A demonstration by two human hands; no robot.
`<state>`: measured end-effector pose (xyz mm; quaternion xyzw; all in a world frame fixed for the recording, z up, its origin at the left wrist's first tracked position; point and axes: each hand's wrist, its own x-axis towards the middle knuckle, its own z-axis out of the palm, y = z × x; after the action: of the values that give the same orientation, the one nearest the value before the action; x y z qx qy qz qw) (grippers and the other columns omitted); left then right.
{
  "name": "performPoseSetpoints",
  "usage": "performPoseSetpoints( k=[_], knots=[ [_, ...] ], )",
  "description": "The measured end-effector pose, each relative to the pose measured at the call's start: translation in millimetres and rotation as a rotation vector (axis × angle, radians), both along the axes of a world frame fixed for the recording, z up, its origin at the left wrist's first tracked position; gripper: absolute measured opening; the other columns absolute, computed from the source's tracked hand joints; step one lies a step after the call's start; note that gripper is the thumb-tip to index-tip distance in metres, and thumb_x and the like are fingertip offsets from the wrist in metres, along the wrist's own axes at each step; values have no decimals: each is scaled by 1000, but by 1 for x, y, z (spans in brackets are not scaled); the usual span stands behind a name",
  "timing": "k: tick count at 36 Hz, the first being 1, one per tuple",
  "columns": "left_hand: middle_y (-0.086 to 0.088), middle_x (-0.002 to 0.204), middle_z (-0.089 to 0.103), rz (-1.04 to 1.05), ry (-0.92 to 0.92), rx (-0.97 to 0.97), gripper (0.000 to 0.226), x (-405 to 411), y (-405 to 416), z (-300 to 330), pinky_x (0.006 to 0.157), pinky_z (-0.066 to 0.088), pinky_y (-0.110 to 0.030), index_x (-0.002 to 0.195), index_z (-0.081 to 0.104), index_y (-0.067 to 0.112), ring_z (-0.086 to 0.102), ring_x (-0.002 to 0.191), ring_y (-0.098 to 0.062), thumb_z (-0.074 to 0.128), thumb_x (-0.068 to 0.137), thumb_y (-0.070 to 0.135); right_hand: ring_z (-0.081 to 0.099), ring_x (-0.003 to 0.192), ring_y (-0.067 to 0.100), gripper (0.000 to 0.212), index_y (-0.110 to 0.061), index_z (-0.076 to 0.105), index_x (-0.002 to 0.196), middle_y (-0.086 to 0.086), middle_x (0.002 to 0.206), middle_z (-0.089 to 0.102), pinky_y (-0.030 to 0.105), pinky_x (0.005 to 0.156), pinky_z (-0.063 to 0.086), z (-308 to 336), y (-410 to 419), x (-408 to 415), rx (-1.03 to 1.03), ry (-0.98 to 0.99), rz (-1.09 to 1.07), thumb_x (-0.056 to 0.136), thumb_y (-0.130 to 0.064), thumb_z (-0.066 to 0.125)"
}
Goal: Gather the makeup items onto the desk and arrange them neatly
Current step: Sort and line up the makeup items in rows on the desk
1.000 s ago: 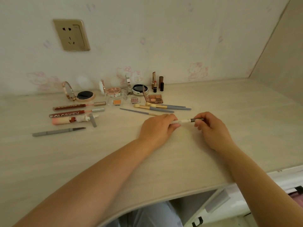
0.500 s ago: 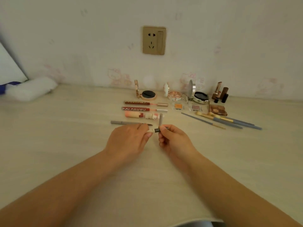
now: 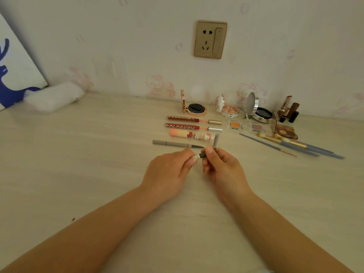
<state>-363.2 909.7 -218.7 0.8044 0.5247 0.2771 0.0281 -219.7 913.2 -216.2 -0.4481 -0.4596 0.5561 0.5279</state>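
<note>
- Pinching a small pen [image 3: 199, 156] at both ends, left hand [image 3: 171, 170] and right hand [image 3: 223, 168], probably for closing it.
- Held just before the grey liner [image 3: 173, 144], presumably for placing alongside.

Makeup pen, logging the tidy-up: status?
Left hand and right hand both pinch the makeup pen. Held above desk, not yet placed. Grey liner lies just beyond.

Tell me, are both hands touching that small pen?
Touching. The head view shows the left hand and right hand each pinching an end of the small pen.
</note>
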Motion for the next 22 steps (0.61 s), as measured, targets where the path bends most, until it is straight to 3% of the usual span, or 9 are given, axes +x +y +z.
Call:
performPoseSetpoints(
  k=[6, 10, 13, 16, 19, 22],
  knots=[
    [8, 85, 59, 60, -1, 88, 32, 3, -4, 4, 57, 30, -28, 96, 58, 23, 54, 75, -14, 31, 97, 40, 46, 49, 7, 21, -5, 61, 78, -5, 52, 55, 20, 54, 41, 1, 0, 0, -33, 28, -58, 90, -22, 56],
    [10, 70, 61, 79, 59, 163, 34, 7, -6, 8, 45, 29, -20, 89, 61, 25, 54, 58, -10, 33, 93, 44, 46, 48, 7, 22, -9, 58, 73, -5, 51, 55, 17, 51, 41, 2, 0, 0, -54, 106, -54, 91, -22, 55],
    [10, 63, 59, 105, 93, 177, 33, 5, -5, 7, 39, 20, -18, 82, 59, 26, 50, 50, -11, 32, 93, 42, 45, 47, 7, 24, -7, 60, 74, -5, 51, 55, 16, 50, 40, 2, -1, -1, -45, 60, -49, 92, -22, 54],
    [9, 66, 56, 138, 104, 103, 38, 8, -7, 8, 43, 23, -25, 85, 57, 24, 43, 55, -13, 28, 96, 45, 44, 45, 4, 24, -7, 61, 76, -6, 51, 53, 14, 48, 39, 2, -2, 1, -3, -35, -57, 93, -21, 53],
    [10, 73, 51, 140, 98, -27, 33, 10, -8, 8, 57, 34, -30, 91, 51, 26, 46, 67, -15, 24, 97, 44, 42, 45, 3, 24, -8, 62, 77, -6, 52, 51, 14, 49, 38, 1, -2, 2, 24, -83, -59, 94, -21, 51],
    [8, 65, 50, 114, 47, -142, 31, 12, -9, 17, 59, 37, -31, 85, 48, 26, 50, 65, -15, 25, 98, 43, 40, 47, 3, 25, -12, 60, 75, -7, 53, 48, 16, 52, 36, 1, -2, 3, 64, -144, -72, 95, -21, 49]
  ],
)
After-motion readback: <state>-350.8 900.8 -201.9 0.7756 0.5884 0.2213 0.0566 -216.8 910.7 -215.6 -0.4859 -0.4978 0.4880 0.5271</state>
